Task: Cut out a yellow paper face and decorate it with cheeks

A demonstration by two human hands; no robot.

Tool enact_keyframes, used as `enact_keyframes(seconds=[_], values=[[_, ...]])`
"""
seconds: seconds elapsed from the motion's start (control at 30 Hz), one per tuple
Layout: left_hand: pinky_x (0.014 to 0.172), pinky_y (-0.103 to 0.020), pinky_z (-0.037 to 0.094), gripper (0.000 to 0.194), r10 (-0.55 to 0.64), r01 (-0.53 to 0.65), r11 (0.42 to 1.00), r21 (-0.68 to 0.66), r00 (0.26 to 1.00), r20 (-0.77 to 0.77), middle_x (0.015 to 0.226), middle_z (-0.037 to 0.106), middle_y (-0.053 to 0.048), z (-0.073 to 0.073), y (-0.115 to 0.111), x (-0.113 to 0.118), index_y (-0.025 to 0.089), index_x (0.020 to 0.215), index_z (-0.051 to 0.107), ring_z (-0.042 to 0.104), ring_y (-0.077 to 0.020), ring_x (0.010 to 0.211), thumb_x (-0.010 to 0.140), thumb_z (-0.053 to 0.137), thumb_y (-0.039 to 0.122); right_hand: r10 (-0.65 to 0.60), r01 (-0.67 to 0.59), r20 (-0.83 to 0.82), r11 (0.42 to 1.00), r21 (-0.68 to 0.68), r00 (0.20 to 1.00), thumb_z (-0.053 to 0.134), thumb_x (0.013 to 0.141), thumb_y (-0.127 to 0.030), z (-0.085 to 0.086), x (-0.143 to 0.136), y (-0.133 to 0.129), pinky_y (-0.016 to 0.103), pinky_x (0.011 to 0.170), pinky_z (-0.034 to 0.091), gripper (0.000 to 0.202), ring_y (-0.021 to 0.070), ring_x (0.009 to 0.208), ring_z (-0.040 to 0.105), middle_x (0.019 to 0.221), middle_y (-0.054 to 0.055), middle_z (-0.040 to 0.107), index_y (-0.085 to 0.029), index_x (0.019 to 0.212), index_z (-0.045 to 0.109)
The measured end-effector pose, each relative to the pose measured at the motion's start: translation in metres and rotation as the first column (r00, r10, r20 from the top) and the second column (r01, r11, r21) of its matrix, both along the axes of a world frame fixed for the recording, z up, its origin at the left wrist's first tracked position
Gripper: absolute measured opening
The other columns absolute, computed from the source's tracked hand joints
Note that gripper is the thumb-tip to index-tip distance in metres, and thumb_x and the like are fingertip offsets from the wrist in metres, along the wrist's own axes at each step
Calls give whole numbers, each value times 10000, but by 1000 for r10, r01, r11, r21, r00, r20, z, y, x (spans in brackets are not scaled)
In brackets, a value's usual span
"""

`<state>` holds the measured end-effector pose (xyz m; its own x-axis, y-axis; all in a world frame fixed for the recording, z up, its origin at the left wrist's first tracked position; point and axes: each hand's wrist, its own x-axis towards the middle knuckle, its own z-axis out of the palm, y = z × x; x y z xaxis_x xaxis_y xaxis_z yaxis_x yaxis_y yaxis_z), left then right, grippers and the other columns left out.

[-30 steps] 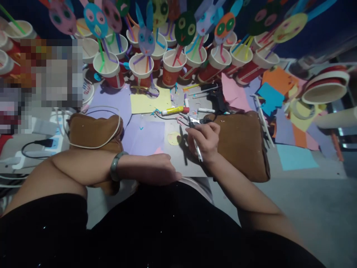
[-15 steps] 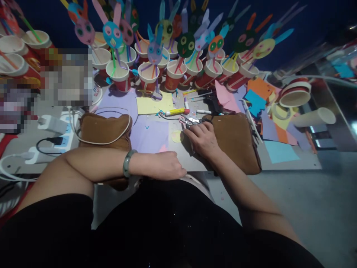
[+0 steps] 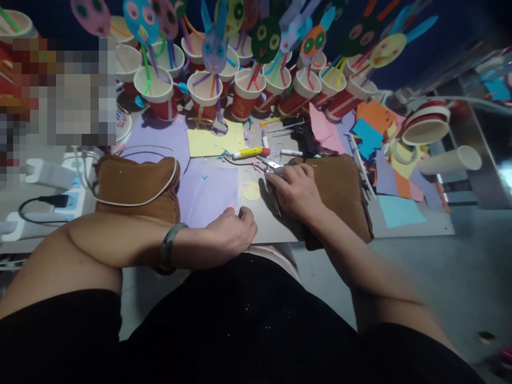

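Left hand point(image 3: 230, 234) shifted forward, clenched on purple sheet point(image 3: 208, 194); right hand point(image 3: 296, 189) grasping scissors point(image 3: 272, 165) (grey table point(image 3: 276, 232)).

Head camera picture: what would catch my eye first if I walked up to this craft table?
Probably the rows of red paper cups along the far edge, each holding a colourful paper animal face on straws. Nearer, the right hand lies over scissors beside a small yellow paper circle, while the left hand, a green bangle on its wrist, rests at the near edge on a lilac sheet.
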<state>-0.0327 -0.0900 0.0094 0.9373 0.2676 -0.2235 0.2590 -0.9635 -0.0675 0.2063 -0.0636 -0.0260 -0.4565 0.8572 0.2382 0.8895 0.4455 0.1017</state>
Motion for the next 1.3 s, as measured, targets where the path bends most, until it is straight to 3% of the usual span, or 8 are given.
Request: enact_keyframes(seconds=[0.17,0.37,0.47,0.57,0.7,0.93,1.17,1.3], values=[[813,-424,533,511,18,-18,1000,-10,1000,-13,1331,592,-257,-4,0,0,65,1321,591,462,-356,1363,884,337,-4,-103,99,-86,994,-52,991,509,934,-265,8,0,45,478,894,355,374,308,1064,504,1154,130,603,-257,1300,584],[784,-413,512,511,67,-67,995,-79,998,1,1324,603,-219,-3,3,1,103,1314,609,399,-384,1421,906,317,7,-31,21,-63,987,-162,998,488,963,-397,2,-15,89,517,912,365,362,354,1140,483,1207,163,585,-208,1241,623],[766,-415,506,459,105,-108,989,-100,994,-31,1383,557,-269,1,4,3,49,1367,560,494,-389,1318,954,369,109,-31,22,-41,979,-202,999,474,975,-432,5,-22,95,522,920,373,338,348,1136,488,1188,158,606,-195,1135,655],[757,-419,503,495,136,-145,981,-126,988,-75,1447,489,-322,3,5,5,10,1416,503,622,-350,1102,983,417,235,-83,71,-52,975,-209,995,462,983,-451,15,-21,90,527,935,389,327,340,1142,501,1201,155,621,-208,1116,637],[765,-416,506,496,141,-148,977,-153,988,-56,1467,477,-318,5,7,6,31,1408,523,647,-339,1064,985,450,277,-188,157,-238,977,-144,953,452,988,-472,25,-7,62,513,915,455,324,315,1084,571,1147,130,664,-262,1202,575],[739,-410,496,473,194,-210,957,-200,976,-96,1474,474,-307,5,10,8,58,1377,568,670,-309,957,973,498,296,-240,133,-503,962,-239,830,422,1002,-420,13,5,-4,422,767,556,496,224,834,673,1102,82,707,-263,1471,378],[757,-395,493,589,185,-191,977,-100,981,-64,1472,463,-322,14,21,8,32,1403,503,657,-341,1039,996,441,452,-184,117,-346,972,-204,920,447,973,-292,18,-8,13,447,864,523,484,268,1012,671,1302,130,667,-233,1454,440],[824,-395,483,604,322,-323,945,-43,946,-34,1482,437,-332,19,43,7,16,1385,485,628,-360,1116,990,446,470,-170,130,-212,973,-189,962,453,959,-250,25,-11,26,446,852,491,455,286,1036,658,1258,145,692,-215,1412,471]])
